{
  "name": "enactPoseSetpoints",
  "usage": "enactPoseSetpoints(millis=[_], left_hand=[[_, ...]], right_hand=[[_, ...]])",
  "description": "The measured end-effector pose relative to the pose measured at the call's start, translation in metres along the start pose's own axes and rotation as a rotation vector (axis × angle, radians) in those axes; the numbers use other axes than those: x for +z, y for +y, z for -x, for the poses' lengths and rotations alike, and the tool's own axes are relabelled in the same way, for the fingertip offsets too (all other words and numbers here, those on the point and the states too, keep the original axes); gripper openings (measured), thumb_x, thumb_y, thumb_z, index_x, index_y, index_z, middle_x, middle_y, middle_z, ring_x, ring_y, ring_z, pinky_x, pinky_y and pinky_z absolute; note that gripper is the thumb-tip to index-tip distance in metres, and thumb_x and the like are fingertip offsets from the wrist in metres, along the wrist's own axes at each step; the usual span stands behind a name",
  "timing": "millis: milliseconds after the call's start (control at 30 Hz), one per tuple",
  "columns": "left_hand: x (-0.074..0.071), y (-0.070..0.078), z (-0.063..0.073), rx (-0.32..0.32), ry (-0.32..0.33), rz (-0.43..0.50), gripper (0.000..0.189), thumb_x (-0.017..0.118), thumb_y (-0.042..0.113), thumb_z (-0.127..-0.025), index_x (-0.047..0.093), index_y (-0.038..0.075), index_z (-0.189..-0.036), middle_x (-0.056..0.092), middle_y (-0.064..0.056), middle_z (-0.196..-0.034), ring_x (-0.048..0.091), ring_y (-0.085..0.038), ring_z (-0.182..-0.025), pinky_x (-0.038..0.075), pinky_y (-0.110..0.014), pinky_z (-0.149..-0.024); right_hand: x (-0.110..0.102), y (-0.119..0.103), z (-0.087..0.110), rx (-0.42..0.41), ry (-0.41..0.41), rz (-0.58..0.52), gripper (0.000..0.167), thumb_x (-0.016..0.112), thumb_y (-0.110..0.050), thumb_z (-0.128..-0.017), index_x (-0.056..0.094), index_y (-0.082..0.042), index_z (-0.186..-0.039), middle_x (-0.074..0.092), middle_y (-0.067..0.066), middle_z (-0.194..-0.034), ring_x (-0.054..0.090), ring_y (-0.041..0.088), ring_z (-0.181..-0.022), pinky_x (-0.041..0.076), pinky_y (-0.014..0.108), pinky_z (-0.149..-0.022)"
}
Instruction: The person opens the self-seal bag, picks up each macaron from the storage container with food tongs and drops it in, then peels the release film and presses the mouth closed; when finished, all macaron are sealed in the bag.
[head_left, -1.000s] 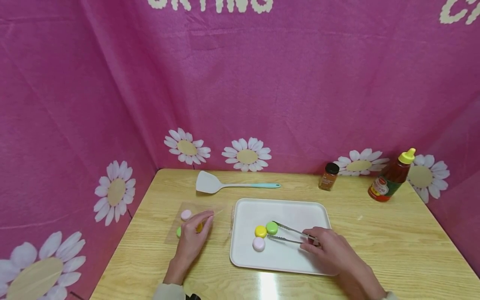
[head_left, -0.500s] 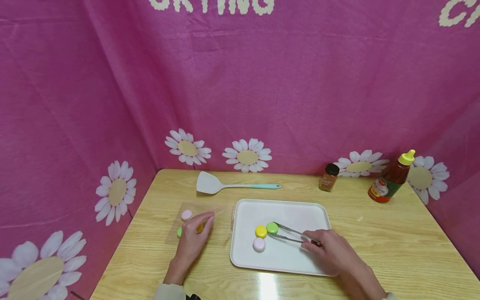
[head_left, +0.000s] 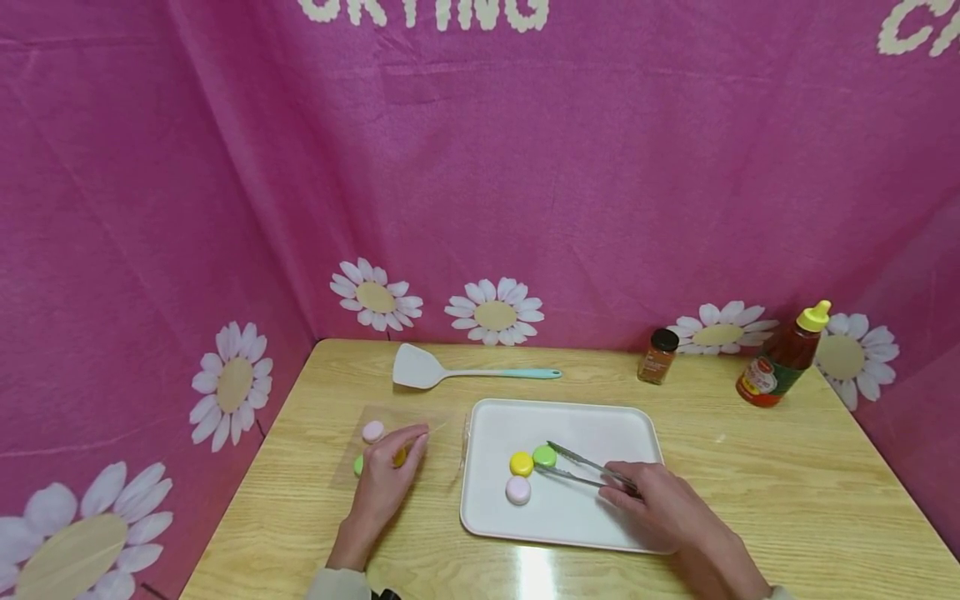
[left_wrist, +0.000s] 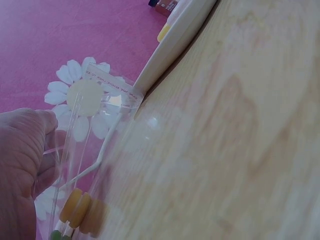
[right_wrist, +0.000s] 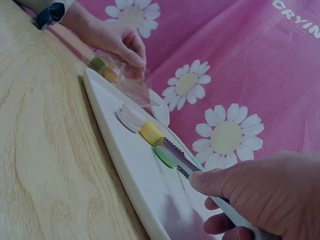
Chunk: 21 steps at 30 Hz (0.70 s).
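Observation:
My left hand (head_left: 386,471) pinches the edge of a clear plastic bag (left_wrist: 112,84) left of the tray. In the bag lie a pink macaron (head_left: 372,431), a yellow macaron (left_wrist: 75,207) and a green macaron partly covered by the hand. Metal tongs (right_wrist: 240,217) are gripped in my right hand (head_left: 660,497) over the white tray (head_left: 600,525). Their serrated tips sit on either side of a green macaron (head_left: 544,455), spread a little wider than it. A yellow macaron (head_left: 522,463) is beside the green one, with a pink macaron (head_left: 517,490) in front.
Behind the bag and tray lies a spatula (head_left: 418,367) with a turquoise handle. At the back right stand a spice jar (head_left: 657,358) with a black lid and a red sauce bottle (head_left: 780,358) with a yellow cap. A pink daisy curtain (head_left: 480,183) hangs behind the table.
The tongs' tips drew closer round the green macaron, then spread apart again. The macarons and the left hand with the bag have stayed in place.

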<state>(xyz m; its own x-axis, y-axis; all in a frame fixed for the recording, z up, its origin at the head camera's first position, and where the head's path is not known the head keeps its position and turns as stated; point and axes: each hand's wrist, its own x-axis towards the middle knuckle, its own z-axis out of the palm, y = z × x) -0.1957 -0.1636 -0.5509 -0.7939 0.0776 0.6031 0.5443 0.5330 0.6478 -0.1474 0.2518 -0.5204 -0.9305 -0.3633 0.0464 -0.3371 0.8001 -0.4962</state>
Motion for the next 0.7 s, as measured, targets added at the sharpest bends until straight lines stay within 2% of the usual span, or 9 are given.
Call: enactPoseSetpoints(millis=[67,267,433,500,700], left_hand=[[-0.0004,0.0002,-0.0002,0.001,-0.001,-0.002,0.015,0.077,0.002,-0.094,0.080,0.002,-0.108,0.080,-0.008,-0.109,0.076,-0.023,-0.103,0.054,-0.016,-0.095],[-0.0005,0.0000,-0.0001,0.004,0.002,-0.016,0.017,0.078,0.002,-0.093,0.080,0.002,-0.109,0.080,-0.007,-0.109,0.076,-0.023,-0.102,0.060,-0.030,-0.091],[-0.0005,-0.0006,0.0005,0.011,0.001,-0.018,0.017,0.078,0.003,-0.093,0.080,0.001,-0.110,0.080,-0.007,-0.109,0.076,-0.025,-0.102,0.060,-0.029,-0.092],[-0.0007,-0.0009,0.0007,0.016,0.004,-0.015,0.017,0.078,0.002,-0.093,0.079,0.001,-0.110,0.079,-0.008,-0.109,0.076,-0.026,-0.102,0.059,-0.029,-0.092],[-0.0004,-0.0020,0.0006,0.019,0.008,-0.022,0.016,0.078,0.002,-0.093,0.079,0.001,-0.109,0.079,-0.009,-0.109,0.077,-0.027,-0.101,0.060,-0.030,-0.092]], right_hand=[[0.0009,-0.0004,0.0001,-0.001,-0.007,0.005,0.017,0.069,-0.041,-0.101,0.061,-0.030,-0.091,0.042,-0.018,-0.069,0.041,0.000,-0.062,0.034,0.023,-0.057],[0.0019,-0.0047,0.0023,0.011,0.000,0.042,0.019,0.065,-0.050,-0.101,0.064,-0.031,-0.098,0.047,-0.018,-0.071,0.047,0.003,-0.068,0.039,0.026,-0.061],[0.0006,-0.0045,0.0035,0.067,0.005,0.094,0.028,0.068,-0.050,-0.099,0.074,-0.026,-0.110,0.050,-0.018,-0.068,0.048,0.004,-0.067,0.042,0.028,-0.061],[0.0005,-0.0026,0.0040,0.062,0.012,0.106,0.032,0.068,-0.050,-0.099,0.076,-0.024,-0.116,0.052,-0.018,-0.069,0.048,0.004,-0.068,0.043,0.028,-0.061],[0.0012,0.0033,0.0045,0.016,0.031,0.114,0.027,0.067,-0.049,-0.100,0.077,-0.027,-0.110,0.054,-0.018,-0.071,0.047,0.002,-0.068,0.040,0.025,-0.059]])
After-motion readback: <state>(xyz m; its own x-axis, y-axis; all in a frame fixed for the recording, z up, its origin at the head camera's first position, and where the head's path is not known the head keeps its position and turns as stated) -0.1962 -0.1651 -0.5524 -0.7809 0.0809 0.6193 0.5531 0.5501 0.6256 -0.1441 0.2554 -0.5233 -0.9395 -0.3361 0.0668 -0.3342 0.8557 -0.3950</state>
